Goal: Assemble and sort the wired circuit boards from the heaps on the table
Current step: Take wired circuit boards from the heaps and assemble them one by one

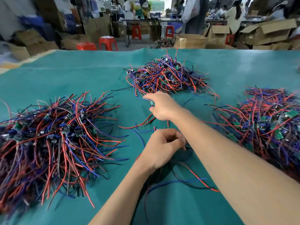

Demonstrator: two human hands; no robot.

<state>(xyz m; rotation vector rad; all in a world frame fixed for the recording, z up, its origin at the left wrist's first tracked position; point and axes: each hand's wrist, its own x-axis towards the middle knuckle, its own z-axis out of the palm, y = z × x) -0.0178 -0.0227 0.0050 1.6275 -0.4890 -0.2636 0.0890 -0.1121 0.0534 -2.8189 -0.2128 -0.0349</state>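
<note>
Right hand (162,106) seemingly pinches a small board (152,102) (blurred); left hand (162,146) grips wires (186,169).

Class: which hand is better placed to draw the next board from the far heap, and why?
The right hand. It is stretched out at the near edge of the far heap, a small green board at its fingertips. The left hand sits nearer the body, curled over loose wires.
</note>
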